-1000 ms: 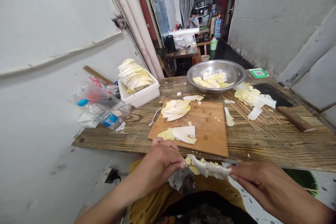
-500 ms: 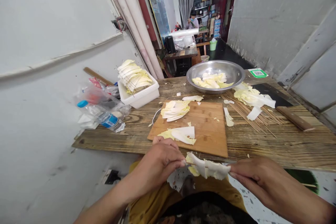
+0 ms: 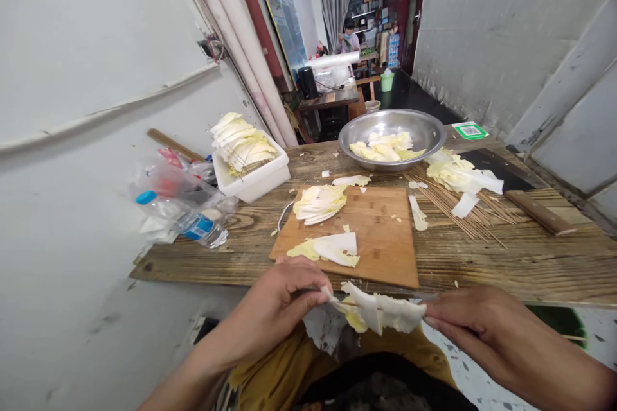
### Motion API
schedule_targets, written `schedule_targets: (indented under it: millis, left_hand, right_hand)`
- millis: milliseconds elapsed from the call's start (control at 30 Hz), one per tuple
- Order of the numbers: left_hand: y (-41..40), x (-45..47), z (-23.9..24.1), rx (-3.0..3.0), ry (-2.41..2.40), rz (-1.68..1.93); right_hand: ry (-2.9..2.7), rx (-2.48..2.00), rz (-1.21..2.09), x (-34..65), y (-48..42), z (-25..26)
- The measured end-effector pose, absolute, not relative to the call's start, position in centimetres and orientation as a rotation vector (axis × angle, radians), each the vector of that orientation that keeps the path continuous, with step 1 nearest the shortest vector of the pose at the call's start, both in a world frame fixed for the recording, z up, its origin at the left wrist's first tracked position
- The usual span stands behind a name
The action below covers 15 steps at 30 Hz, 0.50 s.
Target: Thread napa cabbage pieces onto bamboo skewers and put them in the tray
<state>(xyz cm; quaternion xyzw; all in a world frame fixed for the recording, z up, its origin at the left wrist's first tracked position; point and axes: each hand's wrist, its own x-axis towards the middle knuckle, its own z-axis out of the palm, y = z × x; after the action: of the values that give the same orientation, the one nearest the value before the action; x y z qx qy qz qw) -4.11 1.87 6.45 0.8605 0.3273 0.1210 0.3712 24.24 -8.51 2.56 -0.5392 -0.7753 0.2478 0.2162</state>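
Observation:
Between my hands, just off the table's front edge, a cabbage leaf (image 3: 369, 309) is threaded on a thin wooden skewer, part of which shows along the leaf. My left hand (image 3: 292, 292) pinches the leaf's left end between thumb and fingers. At its right end my right hand (image 3: 467, 314) is closed, thumb against fingers; the skewer's end there is hidden. Closest to my left hand, a cut cabbage piece (image 3: 337, 248) lies on the wooden cutting board (image 3: 385, 225), with a small stack of leaves (image 3: 321, 202) behind it.
A steel bowl (image 3: 436, 141) holds cabbage leaves. Loose skewers (image 3: 446, 209) and a cleaver (image 3: 540, 212) lie at right, partly under leaves. At left are a white tub (image 3: 265, 180) of skewered leaves and a water bottle (image 3: 200, 228). A person (image 3: 348, 38) is in the background.
My left hand has shifted slightly left, and more of the leaf's left end shows at its fingertips. The view has turned a little; my right hand keeps its grip.

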Motion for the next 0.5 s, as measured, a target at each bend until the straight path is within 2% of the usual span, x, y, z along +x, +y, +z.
schedule_targets:
  millis: [500]
  left_hand:
    - [1.35,-4.33,5.71,2.029,0.953,0.29]
  right_hand:
    - [-2.187,-1.433,0.661,24.3,-8.57,2.28]
